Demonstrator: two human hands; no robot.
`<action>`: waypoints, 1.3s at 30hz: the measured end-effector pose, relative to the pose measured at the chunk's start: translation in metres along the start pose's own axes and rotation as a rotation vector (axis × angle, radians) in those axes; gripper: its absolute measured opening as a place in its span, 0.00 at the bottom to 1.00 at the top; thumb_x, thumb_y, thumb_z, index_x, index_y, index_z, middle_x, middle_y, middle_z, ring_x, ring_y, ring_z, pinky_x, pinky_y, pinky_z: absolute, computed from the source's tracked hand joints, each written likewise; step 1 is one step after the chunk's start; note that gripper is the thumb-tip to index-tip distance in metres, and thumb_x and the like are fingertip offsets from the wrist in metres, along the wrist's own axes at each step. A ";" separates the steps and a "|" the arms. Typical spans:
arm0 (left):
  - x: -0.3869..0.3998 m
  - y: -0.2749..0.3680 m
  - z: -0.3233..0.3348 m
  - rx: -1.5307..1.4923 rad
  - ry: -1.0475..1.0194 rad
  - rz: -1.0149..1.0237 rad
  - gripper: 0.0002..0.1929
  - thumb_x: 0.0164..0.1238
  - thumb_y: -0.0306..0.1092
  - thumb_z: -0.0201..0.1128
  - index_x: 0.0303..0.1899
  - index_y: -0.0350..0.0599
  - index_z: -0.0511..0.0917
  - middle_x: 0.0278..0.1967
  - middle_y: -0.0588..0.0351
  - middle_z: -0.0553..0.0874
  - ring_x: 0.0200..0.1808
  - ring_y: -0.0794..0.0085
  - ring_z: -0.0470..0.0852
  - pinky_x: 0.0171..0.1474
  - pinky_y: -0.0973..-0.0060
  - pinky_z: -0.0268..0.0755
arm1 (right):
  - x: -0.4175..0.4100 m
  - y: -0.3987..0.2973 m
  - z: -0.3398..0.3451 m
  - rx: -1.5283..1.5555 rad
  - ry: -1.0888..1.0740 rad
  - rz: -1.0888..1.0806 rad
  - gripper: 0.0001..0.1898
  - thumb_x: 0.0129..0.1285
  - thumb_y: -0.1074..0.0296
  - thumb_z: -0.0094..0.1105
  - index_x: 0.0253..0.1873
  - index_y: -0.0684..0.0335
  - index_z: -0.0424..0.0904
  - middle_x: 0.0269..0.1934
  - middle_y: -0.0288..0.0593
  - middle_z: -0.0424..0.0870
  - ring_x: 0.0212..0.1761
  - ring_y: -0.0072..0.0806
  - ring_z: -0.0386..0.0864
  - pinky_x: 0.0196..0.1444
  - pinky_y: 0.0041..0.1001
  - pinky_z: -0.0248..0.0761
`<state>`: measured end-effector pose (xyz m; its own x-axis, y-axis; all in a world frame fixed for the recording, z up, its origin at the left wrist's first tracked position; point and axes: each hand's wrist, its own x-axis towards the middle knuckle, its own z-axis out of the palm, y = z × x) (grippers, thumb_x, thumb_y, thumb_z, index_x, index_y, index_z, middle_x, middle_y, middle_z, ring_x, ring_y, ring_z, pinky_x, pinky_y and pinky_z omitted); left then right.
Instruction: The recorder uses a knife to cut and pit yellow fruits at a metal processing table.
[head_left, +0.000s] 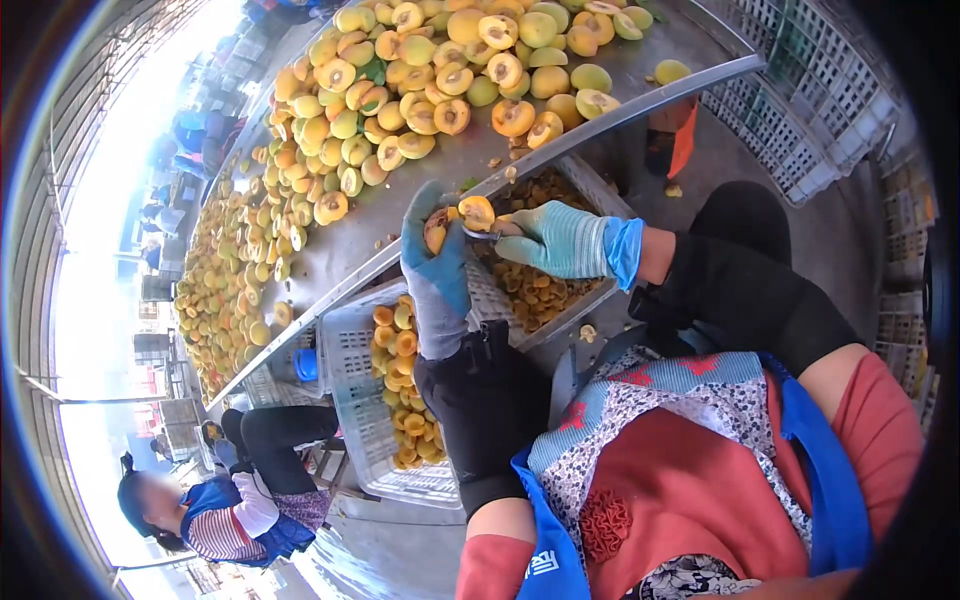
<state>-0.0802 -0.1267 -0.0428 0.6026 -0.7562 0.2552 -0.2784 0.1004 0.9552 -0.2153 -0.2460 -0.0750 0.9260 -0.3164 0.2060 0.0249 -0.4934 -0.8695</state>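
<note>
My left hand (439, 277), in a grey and blue coated glove, grips a halved yellow stone fruit (435, 231), perhaps a peach or apricot. Another cut piece (477, 213) shows its flesh at the fingertips, between both hands. In a teal-coated glove with a blue cuff, my right hand (559, 240) is closed around a small pitting tool. Its curved metal blade (481, 235) touches or nearly touches the fruit; most of the handle is hidden by the fingers. Both hands are just off the edge of a metal table (517, 161), above a crate (574, 307) of pits and scraps.
Halved fruit (420, 82) lies heaped on the table. A white plastic crate (352, 375) with pitted halves stands by my left forearm. Stacked crates (810, 97) rise at right. A seated co-worker (247, 517) is at lower left, near a blue container (305, 364).
</note>
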 end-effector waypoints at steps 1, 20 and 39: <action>-0.001 0.003 0.003 -0.051 0.016 -0.011 0.29 0.65 0.18 0.56 0.68 0.40 0.62 0.52 0.50 0.80 0.53 0.72 0.78 0.57 0.76 0.72 | 0.000 -0.001 0.001 0.198 -0.060 0.165 0.24 0.70 0.45 0.50 0.50 0.63 0.78 0.28 0.40 0.78 0.28 0.30 0.77 0.33 0.32 0.71; -0.003 -0.006 0.021 0.279 0.136 0.290 0.40 0.58 0.18 0.60 0.73 0.44 0.54 0.52 0.47 0.82 0.50 0.67 0.82 0.54 0.73 0.75 | -0.005 -0.027 -0.001 0.879 -0.211 0.462 0.31 0.67 0.33 0.46 0.29 0.61 0.71 0.16 0.36 0.70 0.11 0.24 0.67 0.10 0.25 0.61; 0.001 -0.017 0.010 -0.093 -0.218 0.124 0.35 0.63 0.21 0.61 0.71 0.41 0.57 0.49 0.50 0.81 0.47 0.69 0.81 0.52 0.73 0.76 | -0.015 -0.026 -0.017 0.707 -0.530 0.500 0.23 0.68 0.38 0.50 0.30 0.53 0.72 0.16 0.28 0.65 0.13 0.17 0.62 0.15 0.19 0.55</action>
<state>-0.0824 -0.1352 -0.0602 0.3901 -0.8546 0.3428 -0.2643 0.2527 0.9307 -0.2366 -0.2421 -0.0477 0.9348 0.1292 -0.3308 -0.3533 0.2437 -0.9032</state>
